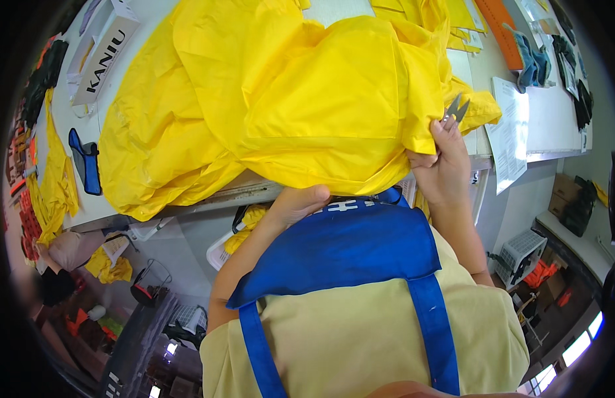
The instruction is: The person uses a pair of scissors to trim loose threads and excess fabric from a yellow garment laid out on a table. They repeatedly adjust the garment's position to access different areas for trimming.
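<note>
Snips (461, 113) in R hand (445, 162) point fwd, axis prob. tilted rt.

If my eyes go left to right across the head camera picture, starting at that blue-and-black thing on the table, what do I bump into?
Blue-and-black piece → left hand at the lower edge of the yellow cloth → small scissors in the right hand → white paper sheet.
</note>
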The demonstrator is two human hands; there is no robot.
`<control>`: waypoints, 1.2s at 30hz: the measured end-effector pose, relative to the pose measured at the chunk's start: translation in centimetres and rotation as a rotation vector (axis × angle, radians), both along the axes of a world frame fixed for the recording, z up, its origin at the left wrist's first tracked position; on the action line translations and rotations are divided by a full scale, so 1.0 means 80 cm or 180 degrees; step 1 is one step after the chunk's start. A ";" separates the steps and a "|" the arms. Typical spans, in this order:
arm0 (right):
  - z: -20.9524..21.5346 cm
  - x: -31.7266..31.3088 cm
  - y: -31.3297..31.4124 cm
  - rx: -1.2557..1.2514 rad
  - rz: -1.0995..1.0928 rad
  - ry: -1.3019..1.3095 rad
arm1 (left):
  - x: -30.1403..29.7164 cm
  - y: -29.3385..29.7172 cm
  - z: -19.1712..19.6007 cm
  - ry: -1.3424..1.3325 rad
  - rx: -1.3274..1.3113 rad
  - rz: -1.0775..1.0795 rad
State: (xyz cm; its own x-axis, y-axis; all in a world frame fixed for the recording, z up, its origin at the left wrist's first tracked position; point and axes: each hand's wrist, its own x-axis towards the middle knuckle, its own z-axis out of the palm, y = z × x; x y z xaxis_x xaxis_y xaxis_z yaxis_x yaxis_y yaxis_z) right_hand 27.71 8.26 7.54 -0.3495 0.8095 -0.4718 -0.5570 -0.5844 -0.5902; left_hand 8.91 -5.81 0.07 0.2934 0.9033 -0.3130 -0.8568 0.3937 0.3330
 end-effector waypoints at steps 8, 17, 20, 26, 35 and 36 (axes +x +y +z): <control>-0.055 0.020 -0.039 0.3560 0.1253 -0.2235 | 0.021 0.042 0.004 -0.0509 -0.0312 0.0478; -0.071 0.036 -0.043 0.3425 0.1668 -0.2065 | 0.009 0.025 -0.006 0.0412 -0.0661 0.0889; -0.075 0.044 -0.043 0.3355 0.1677 -0.2180 | -0.021 0.000 0.019 0.1971 -0.1481 -0.0862; -0.078 0.025 -0.032 0.3792 0.1778 -0.1992 | -0.064 0.029 0.114 0.3467 0.0178 -0.0863; -0.052 0.020 -0.008 0.3360 0.2292 -0.1655 | 0.024 0.150 0.069 0.6557 0.2517 -0.0302; -0.042 0.033 -0.004 0.3078 0.2013 -0.2000 | 0.023 0.141 0.067 0.6615 0.2782 -0.0169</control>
State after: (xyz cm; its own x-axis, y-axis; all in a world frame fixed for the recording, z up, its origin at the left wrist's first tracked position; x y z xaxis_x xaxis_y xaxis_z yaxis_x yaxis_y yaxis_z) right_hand 30.38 7.93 4.21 -0.7252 0.6884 -0.0176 0.1762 0.1609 -0.9711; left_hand 10.71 5.43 5.44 0.2106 0.9518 0.2230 0.8011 -0.2988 0.5185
